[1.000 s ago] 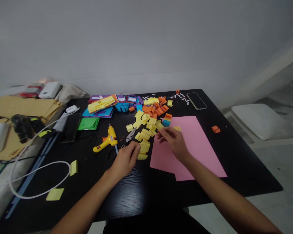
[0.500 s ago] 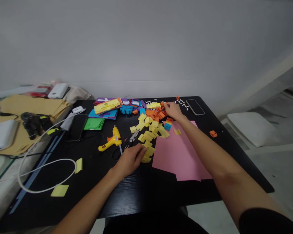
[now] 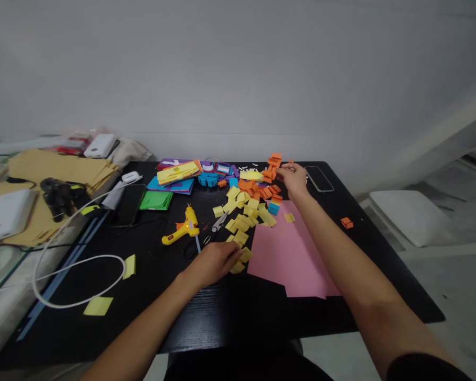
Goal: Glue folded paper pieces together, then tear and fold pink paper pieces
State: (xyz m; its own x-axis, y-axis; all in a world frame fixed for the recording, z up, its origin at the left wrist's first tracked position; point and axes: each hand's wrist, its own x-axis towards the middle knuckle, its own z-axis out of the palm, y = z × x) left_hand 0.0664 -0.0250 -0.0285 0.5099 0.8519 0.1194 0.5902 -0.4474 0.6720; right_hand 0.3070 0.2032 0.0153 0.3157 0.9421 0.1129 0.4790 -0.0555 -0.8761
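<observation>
My right hand [image 3: 294,179] is pinched at the back of the table, its fingertips on a raised cluster of folded orange paper pieces [image 3: 275,163]. Below it lies a loose heap of more orange folded pieces [image 3: 254,187]. My left hand [image 3: 217,261] rests low with fingers curled, its fingertips against the near end of a spread of yellow folded paper pieces [image 3: 241,221]; what it may pinch is hidden. Pink sheets [image 3: 291,259] lie between my forearms. A striped stack of orange, yellow and blue pieces [image 3: 274,205] sits at their upper edge.
Left of the yellow pieces are scissors [image 3: 219,222] and a yellow glue gun [image 3: 185,227]. Green paper [image 3: 156,200], a yellow bundle [image 3: 178,172] and a white cable [image 3: 79,305] lie further left. A phone [image 3: 319,179] lies at the back right; one orange piece [image 3: 346,223] sits near the right edge.
My right hand has moved right and slightly up from the orange heap, and a cluster of orange pieces now stands raised beside its fingers. My left hand stays by the yellow pieces.
</observation>
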